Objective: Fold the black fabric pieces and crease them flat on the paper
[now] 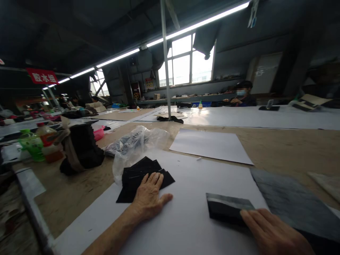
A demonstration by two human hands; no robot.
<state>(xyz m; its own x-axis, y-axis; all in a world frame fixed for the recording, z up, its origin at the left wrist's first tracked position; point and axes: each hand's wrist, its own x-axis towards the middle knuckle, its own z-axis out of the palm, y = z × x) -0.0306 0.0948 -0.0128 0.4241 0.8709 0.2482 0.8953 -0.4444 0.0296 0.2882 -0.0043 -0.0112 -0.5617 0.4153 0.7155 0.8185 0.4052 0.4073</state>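
My left hand lies flat on several overlapping black fabric pieces, its fingers stretched and the thumb out to the side. The pieces are fanned out on a large white sheet. At the right, my right hand grips the near right corner of a dark folded piece, with a greyish strip along its upper edge. That piece is held at or just above the white sheet; I cannot tell whether it touches. Beneath and beyond my right hand is a grey-black sheet of material.
A clear plastic bag lies behind the black pieces. To the left stand a tied black bundle, a green bottle and a pink basin. Another white sheet lies ahead, near a metal pole. A person sits across the tables.
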